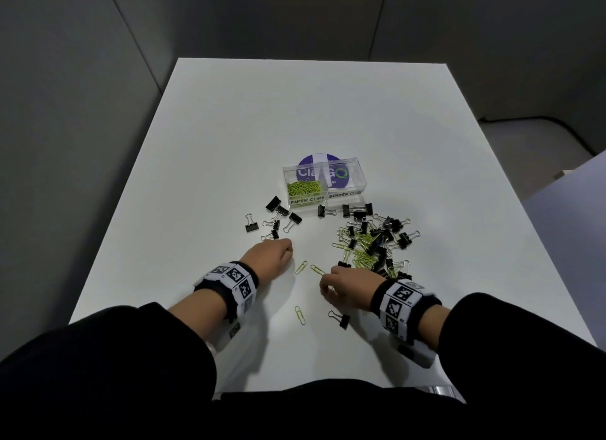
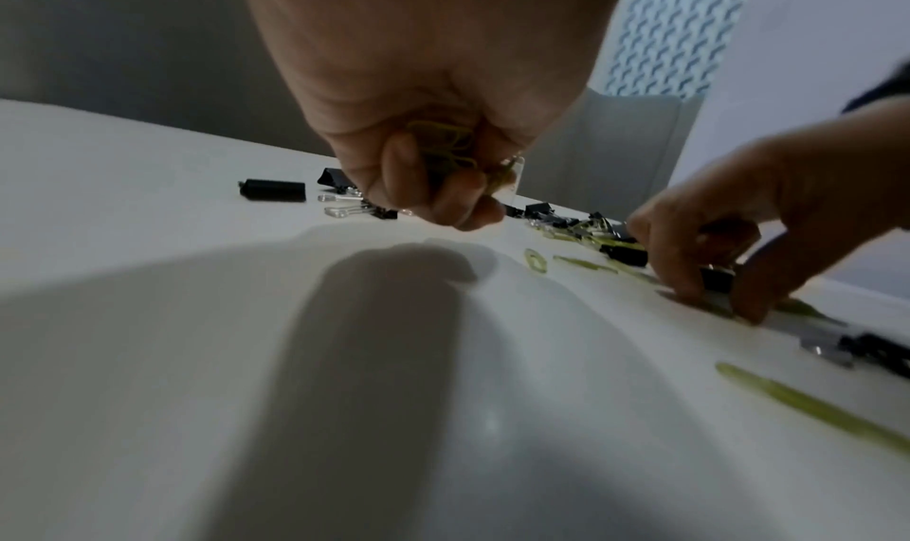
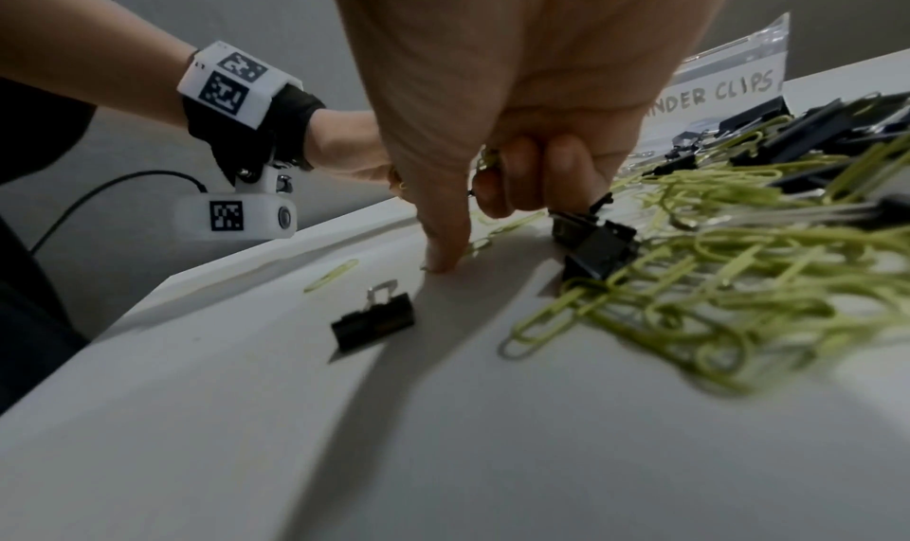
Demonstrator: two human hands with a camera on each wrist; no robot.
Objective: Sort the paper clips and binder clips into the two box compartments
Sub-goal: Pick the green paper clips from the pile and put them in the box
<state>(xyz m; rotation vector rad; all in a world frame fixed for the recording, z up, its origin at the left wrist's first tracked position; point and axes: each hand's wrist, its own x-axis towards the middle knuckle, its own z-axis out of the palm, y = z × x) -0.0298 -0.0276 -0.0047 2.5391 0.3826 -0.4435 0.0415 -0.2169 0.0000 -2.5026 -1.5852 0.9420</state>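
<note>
A clear two-compartment box [image 1: 357,190] stands mid-table. Its left side, labelled PAPER CLIPS, holds green paper clips [image 1: 303,189]; the side labelled BINDER CLIPS [image 3: 724,90] looks empty. My left hand [image 1: 285,248] is a fist above the table, gripping a bunch of green paper clips [image 2: 443,145]. My right hand [image 1: 326,284] has its fingertips down on the table at a loose paper clip [image 1: 317,270], and its curled fingers hold green clips [image 3: 485,160]. A mixed pile of green paper clips and black binder clips [image 1: 373,246] lies just beyond my right hand.
Several black binder clips [image 1: 278,216] lie left of the box front. Single paper clips [image 1: 301,267] [image 1: 299,314] and one binder clip [image 1: 341,319] lie between and below my hands. A round purple disc [image 1: 308,162] stands behind the box. The white table [image 1: 229,144] ends near my body.
</note>
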